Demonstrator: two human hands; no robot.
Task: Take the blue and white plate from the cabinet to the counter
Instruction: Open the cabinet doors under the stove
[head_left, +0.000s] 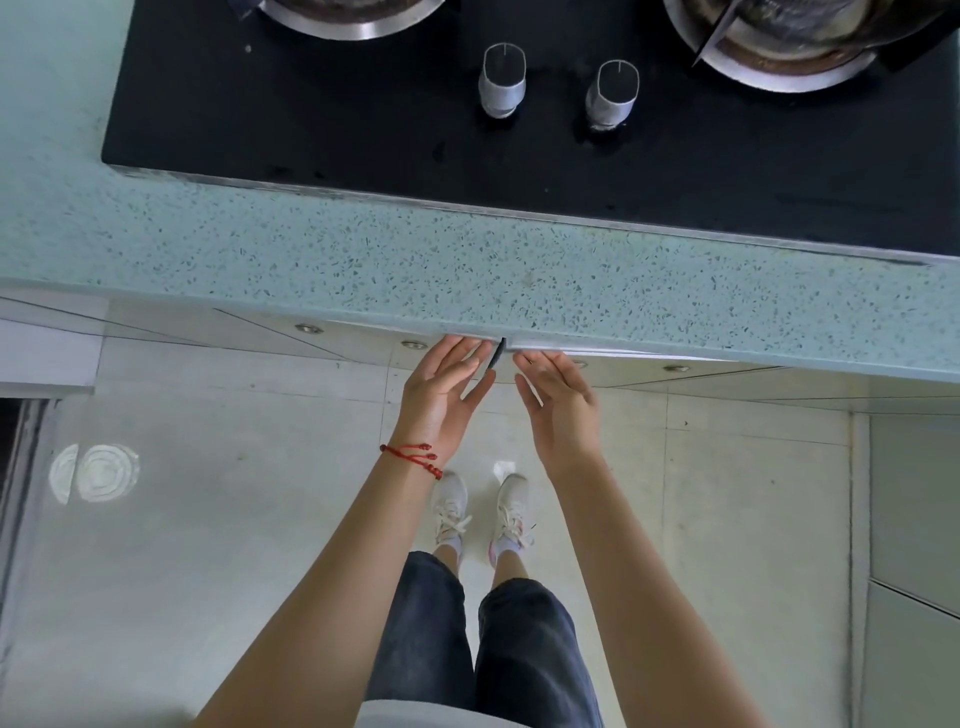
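My counter (519, 270) is speckled, matt, stone-like. The hob (363, 114) is glossy black glass with brushed-metal knobs (502, 78) and burner rings (779, 73). My bracelet (413, 457) is red cord; the floor tiles (234, 519) are smooth and pale.

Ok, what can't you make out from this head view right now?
- Plate: not visible; the counter overhang hides the cabinet fronts.
- Fingertips of left hand and right hand: tucked under the counter edge, grip unclear.
- Both burners: cut off by the top edge.
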